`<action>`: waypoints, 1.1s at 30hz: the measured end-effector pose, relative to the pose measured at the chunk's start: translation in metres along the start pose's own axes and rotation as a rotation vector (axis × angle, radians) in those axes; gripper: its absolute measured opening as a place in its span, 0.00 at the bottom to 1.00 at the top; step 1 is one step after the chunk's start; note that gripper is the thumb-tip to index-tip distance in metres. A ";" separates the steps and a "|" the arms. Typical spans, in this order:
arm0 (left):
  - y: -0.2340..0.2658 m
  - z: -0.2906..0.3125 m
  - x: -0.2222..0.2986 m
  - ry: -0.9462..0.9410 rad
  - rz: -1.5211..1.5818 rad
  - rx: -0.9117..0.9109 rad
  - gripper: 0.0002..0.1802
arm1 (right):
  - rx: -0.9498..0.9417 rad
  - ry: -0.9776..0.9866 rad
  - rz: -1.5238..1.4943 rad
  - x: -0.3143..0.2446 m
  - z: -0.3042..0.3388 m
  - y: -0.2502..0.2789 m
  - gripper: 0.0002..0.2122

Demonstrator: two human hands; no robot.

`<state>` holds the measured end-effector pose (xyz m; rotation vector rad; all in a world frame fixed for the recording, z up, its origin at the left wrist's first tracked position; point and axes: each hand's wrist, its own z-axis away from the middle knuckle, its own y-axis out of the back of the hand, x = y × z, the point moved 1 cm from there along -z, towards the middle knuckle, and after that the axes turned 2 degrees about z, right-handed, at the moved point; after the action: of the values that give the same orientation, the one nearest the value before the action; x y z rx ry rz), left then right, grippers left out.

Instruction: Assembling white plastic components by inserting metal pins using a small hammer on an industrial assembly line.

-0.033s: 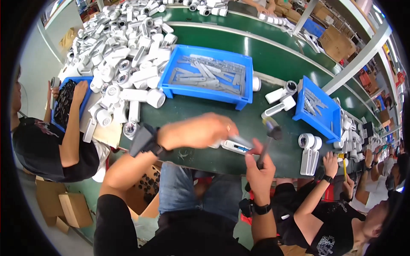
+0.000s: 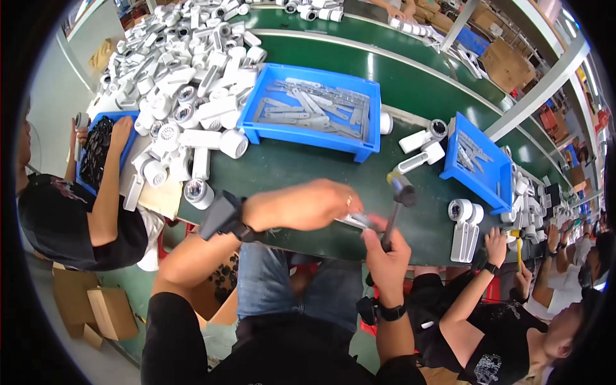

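Above the near edge of the bench, my right hand (image 2: 389, 256) is closed round the handle of a small hammer (image 2: 405, 195), its head up, with one yellow face and one dark face. My left hand (image 2: 311, 204) reaches across from the left with its fingers pinched on a flat grey strip (image 2: 360, 220), right by my right thumb and fingertips. Under those fingers a white housing part (image 2: 350, 221) is mostly hidden, so whether the strip touches it I cannot tell. Both hands are slightly blurred.
A blue tray (image 2: 308, 141) of grey strips stands ahead, another blue tray (image 2: 452, 168) to the right. White handheld-fan bodies (image 2: 170, 83) are heaped at left; a few (image 2: 465, 234) lie at right. Co-workers sit on both sides; one handles black parts in a blue bin (image 2: 122, 157).
My left hand has shifted slightly right and down, covering most of the white housing that showed before. The hammer head has moved a little left and is tilted differently.
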<state>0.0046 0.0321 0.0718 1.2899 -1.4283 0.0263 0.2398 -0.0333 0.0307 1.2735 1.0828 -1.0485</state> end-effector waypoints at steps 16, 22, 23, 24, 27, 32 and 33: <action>-0.072 0.042 -0.031 0.018 -0.459 0.481 0.19 | -0.188 -0.105 0.325 0.016 -0.043 0.015 0.06; -0.063 0.036 -0.031 -0.020 -0.542 0.427 0.13 | -0.336 -0.194 0.513 -0.021 -0.074 0.014 0.14; -0.061 0.035 -0.030 -0.020 -0.568 0.406 0.13 | -0.336 -0.197 0.514 -0.026 -0.074 0.014 0.14; -0.063 0.036 -0.031 -0.019 -0.576 0.401 0.13 | -0.349 -0.266 0.527 -0.030 -0.073 0.014 0.15; -0.067 0.037 -0.032 -0.018 -0.622 0.400 0.13 | -0.322 -0.323 0.531 -0.031 -0.067 0.015 0.16; -0.074 0.041 -0.032 -0.021 -0.614 0.456 0.12 | -0.177 -0.407 0.220 0.011 -0.053 0.022 0.17; -0.076 0.040 -0.033 -0.012 -0.596 0.473 0.13 | -0.175 -0.409 0.221 0.016 -0.052 0.022 0.17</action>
<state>0.0206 -0.0021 -0.0117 2.0701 -1.0260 -0.0474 0.2624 0.0196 0.0193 0.9597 0.6878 -0.9685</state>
